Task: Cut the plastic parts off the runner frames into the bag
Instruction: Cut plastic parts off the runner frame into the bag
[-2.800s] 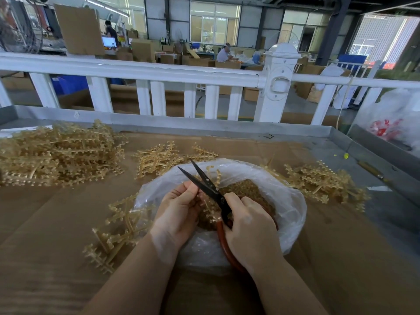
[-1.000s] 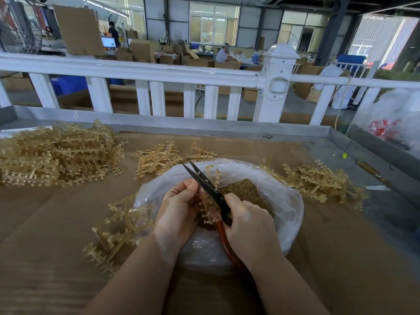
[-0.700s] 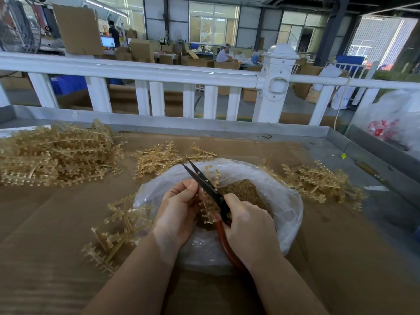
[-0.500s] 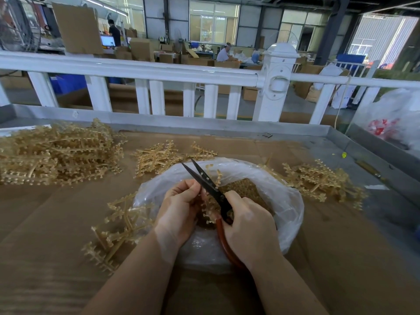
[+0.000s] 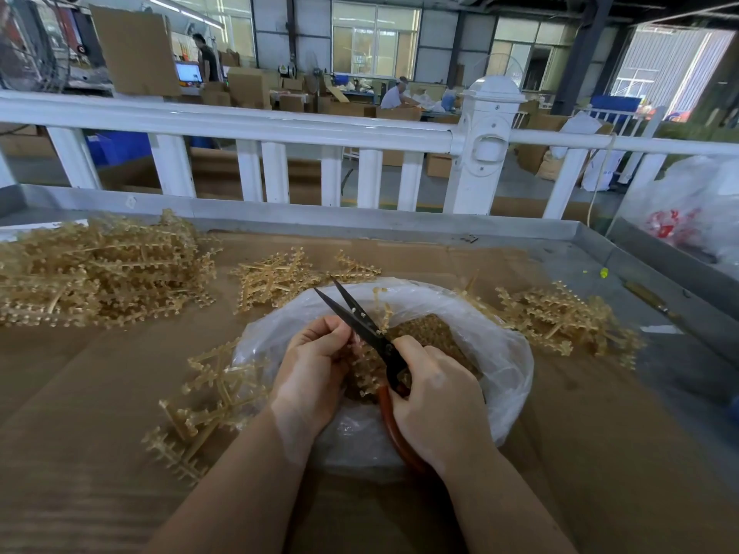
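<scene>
A clear plastic bag (image 5: 508, 353) lies open on the cardboard-covered table, holding a heap of small tan cut parts (image 5: 436, 333). Over the bag, my left hand (image 5: 312, 373) grips a tan runner frame (image 5: 368, 367), most of it hidden between my hands. My right hand (image 5: 436, 397) grips the red handles of black-bladed scissors (image 5: 360, 319). The blades are slightly apart and point up and to the left, beside the frame.
A big pile of runner frames (image 5: 96, 273) lies at the far left, a smaller pile (image 5: 280, 277) behind the bag, another (image 5: 560, 321) to the right, loose frames (image 5: 208, 397) near my left wrist. A white railing (image 5: 280, 121) borders the table's far edge.
The scissor blades open and close a little over the frame between the frames. Both hands stay in the same place over the bag.
</scene>
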